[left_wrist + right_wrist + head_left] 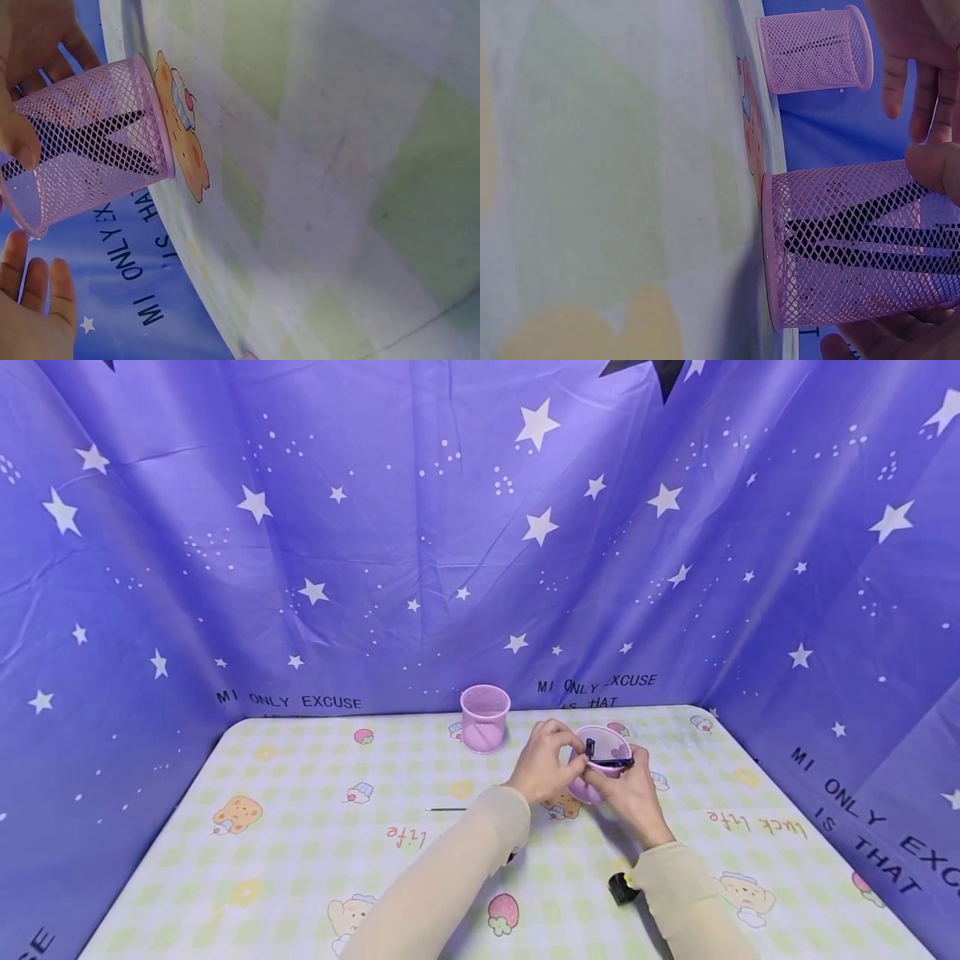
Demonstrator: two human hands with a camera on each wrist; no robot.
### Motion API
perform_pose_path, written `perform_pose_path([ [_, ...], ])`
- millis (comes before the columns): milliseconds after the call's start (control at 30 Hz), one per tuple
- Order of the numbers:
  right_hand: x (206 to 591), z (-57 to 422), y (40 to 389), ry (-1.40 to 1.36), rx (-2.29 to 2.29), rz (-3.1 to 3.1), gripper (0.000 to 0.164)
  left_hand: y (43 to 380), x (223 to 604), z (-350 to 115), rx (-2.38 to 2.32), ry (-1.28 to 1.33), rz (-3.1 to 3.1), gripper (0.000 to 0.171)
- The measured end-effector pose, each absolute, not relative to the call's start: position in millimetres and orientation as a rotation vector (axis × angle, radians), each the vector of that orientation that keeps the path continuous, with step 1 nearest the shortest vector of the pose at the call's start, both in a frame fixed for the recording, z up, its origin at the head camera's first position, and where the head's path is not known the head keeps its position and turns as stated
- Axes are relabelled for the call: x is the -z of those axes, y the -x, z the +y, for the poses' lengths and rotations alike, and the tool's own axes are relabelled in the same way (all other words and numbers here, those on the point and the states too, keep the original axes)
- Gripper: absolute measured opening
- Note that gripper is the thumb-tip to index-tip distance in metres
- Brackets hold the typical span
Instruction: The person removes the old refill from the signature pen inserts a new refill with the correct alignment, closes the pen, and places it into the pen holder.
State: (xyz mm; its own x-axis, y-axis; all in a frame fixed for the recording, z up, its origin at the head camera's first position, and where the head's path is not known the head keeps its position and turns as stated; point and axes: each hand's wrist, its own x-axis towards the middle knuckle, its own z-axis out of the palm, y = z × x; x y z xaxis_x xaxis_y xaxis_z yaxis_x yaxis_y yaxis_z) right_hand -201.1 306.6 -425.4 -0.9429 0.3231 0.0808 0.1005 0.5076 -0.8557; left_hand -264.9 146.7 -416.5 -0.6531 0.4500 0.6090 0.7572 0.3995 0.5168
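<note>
A pink mesh pen holder (583,791) stands on the table with dark pens (611,763) leaning inside it; their black shapes show through the mesh in both wrist views. My right hand (633,793) grips this holder, thumb across the near side and fingers behind. At the left of the rim is my left hand (543,762), its thumb and index tips close to the upper end of one pen. Whether they pinch it is hidden. Its other fingers (60,292) hang loosely beside the holder in the left wrist view.
A second pink mesh pen holder (484,727) stands upright at the back edge, left of the hands. A thin dark rod (446,810) lies on the checkered tablecloth (285,835) by the left forearm. Behind the table hangs a purple star-patterned curtain (375,527).
</note>
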Motion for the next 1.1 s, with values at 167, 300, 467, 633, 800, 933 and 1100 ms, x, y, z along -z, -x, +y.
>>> perform_pose_path([
  [167, 425.7, 306.9, 201.6, 0.358, -1.410, -2.512, 0.107, 265.5, 418.7, 142.2, 1.169, 1.031, -2.303, 0.011],
  [300, 425.5, 306.5, 201.9, 0.356, -1.421, -2.506, 0.104, 267.2, 420.6, 138.0, 1.203, 1.007, -2.328, 0.012],
  [467, 424.9, 305.7, 201.7, 0.356, -1.438, -2.499, 0.102, 268.6, 421.6, 130.1, 1.231, 1.006, -2.345, 0.015],
  [633, 424.1, 305.0, 201.7, 0.368, -1.421, -2.504, 0.102, 268.9, 422.0, 118.9, 1.246, 1.006, -2.355, 0.014],
  [800, 424.8, 304.6, 202.8, 0.379, -1.419, -2.500, 0.102, 271.4, 424.0, 106.2, 1.258, 1.010, -2.327, 0.014],
  [933, 427.0, 306.1, 203.5, 0.387, -1.435, -2.487, 0.102, 272.2, 425.3, 96.0, 1.286, 1.011, -2.311, 0.014],
  [1100, 427.0, 306.6, 203.8, 0.380, -1.446, -2.492, 0.104, 271.9, 426.2, 85.2, 1.297, 0.989, -2.334, 0.014],
])
